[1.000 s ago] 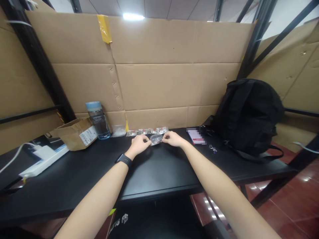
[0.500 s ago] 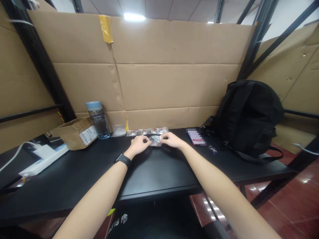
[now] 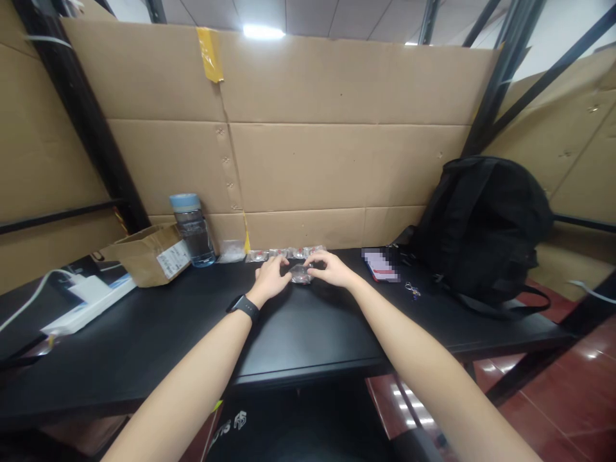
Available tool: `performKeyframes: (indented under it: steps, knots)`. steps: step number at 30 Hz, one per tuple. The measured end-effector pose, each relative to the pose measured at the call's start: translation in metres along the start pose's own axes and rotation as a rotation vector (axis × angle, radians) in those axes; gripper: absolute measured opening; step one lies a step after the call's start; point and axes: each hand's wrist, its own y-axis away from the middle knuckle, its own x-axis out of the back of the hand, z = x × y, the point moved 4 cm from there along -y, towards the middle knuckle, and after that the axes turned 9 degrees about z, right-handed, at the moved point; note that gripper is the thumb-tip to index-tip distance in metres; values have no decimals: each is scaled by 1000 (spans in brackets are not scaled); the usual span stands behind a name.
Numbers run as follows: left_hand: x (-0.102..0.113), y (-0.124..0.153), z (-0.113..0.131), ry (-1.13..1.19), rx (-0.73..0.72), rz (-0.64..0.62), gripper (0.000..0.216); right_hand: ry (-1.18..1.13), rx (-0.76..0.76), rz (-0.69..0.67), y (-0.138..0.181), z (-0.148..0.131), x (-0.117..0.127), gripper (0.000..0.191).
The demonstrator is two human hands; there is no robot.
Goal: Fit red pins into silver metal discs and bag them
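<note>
Both my hands reach to the back of the black table (image 3: 308, 327). My left hand (image 3: 272, 277), with a black watch on its wrist, and my right hand (image 3: 331, 268) pinch a small clear plastic bag (image 3: 300, 274) from either side, low over the tabletop. Its contents are too small to name. Just behind my fingers, a row of several similar small clear bags with red bits (image 3: 285, 254) lies along the cardboard wall.
A water bottle (image 3: 192, 230) and an open cardboard box (image 3: 153, 254) stand at the back left, with a white power strip (image 3: 86, 303) further left. A phone (image 3: 381, 265), keys (image 3: 412, 290) and a black backpack (image 3: 486, 224) sit on the right. A cardboard wall (image 3: 337, 154) closes the back.
My hands and the small bag moved slightly away from me toward the row of bags and lower to the table. The view shifted a little.
</note>
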Motion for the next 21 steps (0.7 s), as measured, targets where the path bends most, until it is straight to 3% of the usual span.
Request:
performKeyframes:
  steps: [4, 10, 21]
  knots:
    - [0, 3, 6, -2, -44, 8, 28, 43, 67, -95, 2, -5, -8, 14]
    - [0, 5, 12, -11, -113, -32, 17, 199, -22, -93, 3, 6, -14, 13]
    - [-6, 6, 11, -50, -160, -165, 29, 318, -159, -189, 6, 15, -13, 27]
